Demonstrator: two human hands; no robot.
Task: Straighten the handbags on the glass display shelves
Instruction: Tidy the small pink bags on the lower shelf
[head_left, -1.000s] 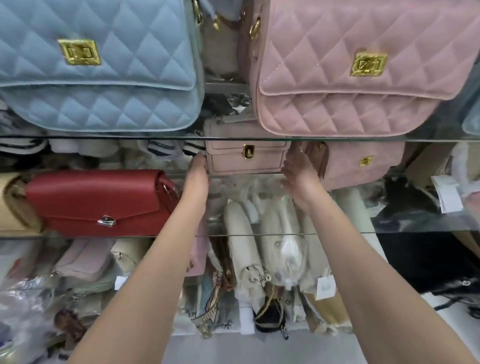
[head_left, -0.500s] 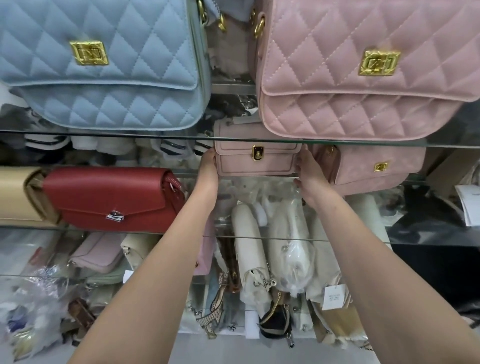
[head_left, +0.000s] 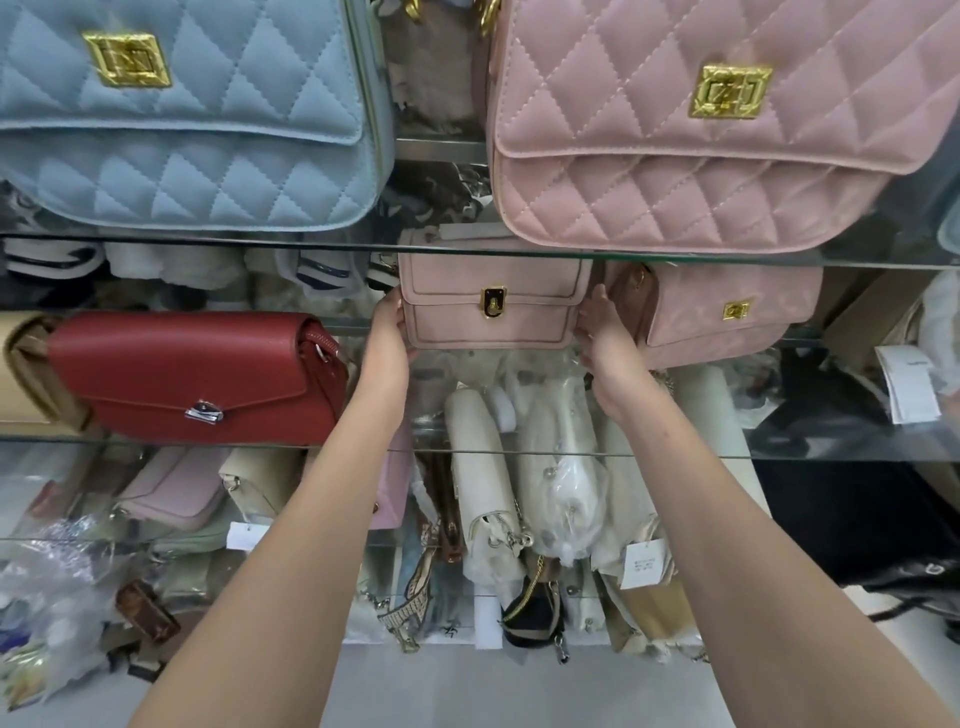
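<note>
Small pink handbag (head_left: 493, 312) sits at the back of the middle glass shelf (head_left: 831, 456). Its top is blurred behind the upper shelf (head_left: 208, 240) and the quilted pink bag (head_left: 675, 171). Left hand (head_left: 387, 338) grips its left side, right hand (head_left: 597, 332) its right. Fingertips are hidden behind the bag. Red bag (head_left: 197, 374) sits to the left, apart.

Both bare forearms are extended forward and up, drawn slightly together at the wrists. The small pink handbag (head_left: 493, 306) is gripped at its left side by the left hand (head_left: 390, 338) and at its right side by the right hand (head_left: 597, 335), thumbs laid at the front edges, the fingers being hidden behind.
</note>
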